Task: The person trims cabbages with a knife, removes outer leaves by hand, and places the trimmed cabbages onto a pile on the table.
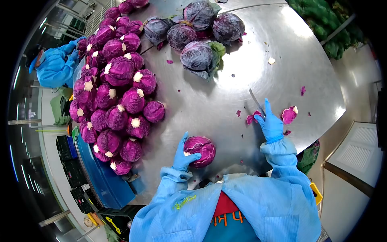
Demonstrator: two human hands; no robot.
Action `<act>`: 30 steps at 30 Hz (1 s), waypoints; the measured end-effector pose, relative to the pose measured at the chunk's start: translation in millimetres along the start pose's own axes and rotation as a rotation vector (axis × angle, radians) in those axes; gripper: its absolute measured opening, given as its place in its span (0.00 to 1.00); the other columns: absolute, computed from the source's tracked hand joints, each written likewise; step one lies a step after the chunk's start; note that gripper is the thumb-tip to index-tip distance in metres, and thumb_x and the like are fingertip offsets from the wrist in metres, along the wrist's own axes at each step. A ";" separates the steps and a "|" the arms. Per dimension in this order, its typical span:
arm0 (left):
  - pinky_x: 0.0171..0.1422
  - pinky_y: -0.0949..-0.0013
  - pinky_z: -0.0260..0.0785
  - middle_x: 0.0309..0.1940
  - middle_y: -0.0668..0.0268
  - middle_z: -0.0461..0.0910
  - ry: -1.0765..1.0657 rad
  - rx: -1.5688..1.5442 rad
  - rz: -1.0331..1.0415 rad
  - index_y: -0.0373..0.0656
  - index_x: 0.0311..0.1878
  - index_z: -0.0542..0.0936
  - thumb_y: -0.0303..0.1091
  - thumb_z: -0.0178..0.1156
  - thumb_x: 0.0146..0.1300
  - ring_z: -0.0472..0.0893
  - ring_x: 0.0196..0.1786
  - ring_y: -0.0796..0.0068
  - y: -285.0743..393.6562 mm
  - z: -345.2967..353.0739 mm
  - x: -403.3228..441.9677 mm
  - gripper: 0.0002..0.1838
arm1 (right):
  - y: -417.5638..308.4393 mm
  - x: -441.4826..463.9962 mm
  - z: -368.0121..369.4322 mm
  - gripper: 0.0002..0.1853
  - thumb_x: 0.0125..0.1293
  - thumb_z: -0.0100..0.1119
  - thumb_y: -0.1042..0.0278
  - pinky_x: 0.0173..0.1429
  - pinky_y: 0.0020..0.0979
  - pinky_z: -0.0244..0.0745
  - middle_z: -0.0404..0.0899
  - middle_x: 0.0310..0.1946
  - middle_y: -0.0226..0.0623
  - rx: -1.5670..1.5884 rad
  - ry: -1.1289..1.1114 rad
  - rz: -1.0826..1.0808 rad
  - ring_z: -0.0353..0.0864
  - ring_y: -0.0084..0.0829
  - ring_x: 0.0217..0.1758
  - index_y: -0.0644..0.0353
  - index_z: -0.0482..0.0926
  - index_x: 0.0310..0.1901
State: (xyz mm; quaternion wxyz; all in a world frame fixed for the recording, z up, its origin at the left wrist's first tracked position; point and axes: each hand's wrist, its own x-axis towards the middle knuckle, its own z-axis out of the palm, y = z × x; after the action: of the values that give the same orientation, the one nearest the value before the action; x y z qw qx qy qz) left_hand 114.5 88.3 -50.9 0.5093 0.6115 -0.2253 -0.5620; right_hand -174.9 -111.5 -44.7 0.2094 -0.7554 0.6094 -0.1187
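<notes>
My left hand (184, 155), in a blue glove, grips the side of a trimmed red cabbage (204, 152) low on the metal table. The cabbage is bright purple with pale veins. To the right, my gloved right hand (271, 124) holds a knife (256, 101), its thin blade pointing up and left and its handle mostly hidden. One finger of that hand stretches out past the grip. A torn purple leaf piece (252, 117) is against the fingers; whether it is held or just touched, I cannot tell. Another leaf piece (289, 115) lies just right of the hand.
A big pile of trimmed red cabbages (121, 72) covers the table's left side. Several untrimmed, dull cabbages (197, 56) sit at the back middle. Small scraps dot the steel table (193, 105). A co-worker in blue (56, 66) is at far left; green leaves (326, 24) fill the back right.
</notes>
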 end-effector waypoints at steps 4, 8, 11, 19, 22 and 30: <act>0.69 0.62 0.64 0.60 0.58 0.71 -0.128 -0.002 -0.102 0.36 0.68 0.62 0.35 0.80 0.39 0.73 0.61 0.67 10.9 13.5 15.7 0.52 | -22.3 -16.2 33.1 0.31 0.59 0.69 0.56 0.42 0.32 0.77 0.83 0.38 0.38 0.489 -0.168 -0.247 0.82 0.30 0.36 0.55 0.72 0.63; 0.67 0.62 0.65 0.56 0.59 0.75 -0.248 0.085 -0.102 0.36 0.64 0.65 0.36 0.81 0.38 0.75 0.58 0.69 2.3 12.0 30.4 0.48 | -78.2 -23.6 37.7 0.31 0.56 0.72 0.51 0.48 0.26 0.74 0.79 0.38 0.35 0.817 -0.742 -0.153 0.77 0.27 0.38 0.54 0.76 0.59; 0.68 0.61 0.65 0.57 0.59 0.74 -0.270 -0.003 -0.208 0.36 0.65 0.65 0.35 0.81 0.39 0.75 0.59 0.68 11.7 12.7 31.5 0.49 | -74.9 -21.0 52.8 0.30 0.59 0.67 0.49 0.43 0.29 0.75 0.79 0.36 0.36 0.732 -0.640 -0.418 0.78 0.28 0.36 0.55 0.74 0.60; 0.70 0.62 0.62 0.60 0.60 0.74 -0.321 0.076 -0.238 0.38 0.68 0.65 0.30 0.80 0.39 0.74 0.61 0.68 21.8 8.8 42.0 0.49 | -67.2 -17.4 57.8 0.24 0.64 0.56 0.57 0.20 0.32 0.67 0.73 0.24 0.30 0.026 -0.056 -1.083 0.74 0.30 0.21 0.59 0.72 0.58; 0.70 0.63 0.63 0.59 0.61 0.75 -0.313 0.118 -0.244 0.38 0.68 0.65 0.30 0.80 0.39 0.74 0.62 0.69 24.1 10.0 41.6 0.49 | -64.8 -11.4 61.1 0.24 0.60 0.58 0.59 0.20 0.32 0.66 0.71 0.23 0.29 0.089 -0.007 -1.142 0.73 0.28 0.20 0.58 0.73 0.58; 0.70 0.65 0.62 0.59 0.61 0.75 -0.329 0.047 -0.305 0.39 0.68 0.65 0.31 0.79 0.38 0.74 0.61 0.68 29.7 10.6 43.9 0.50 | -67.0 0.5 61.4 0.16 0.61 0.57 0.61 0.22 0.33 0.68 0.74 0.23 0.28 0.094 -0.003 -1.148 0.76 0.29 0.22 0.51 0.79 0.50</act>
State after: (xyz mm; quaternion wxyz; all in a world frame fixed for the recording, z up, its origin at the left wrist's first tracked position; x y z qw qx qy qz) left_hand 125.2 35.9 -43.4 0.3604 0.5504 -0.2231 -0.7193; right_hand -89.8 -90.1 -68.1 0.1456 -0.9552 0.0954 -0.2392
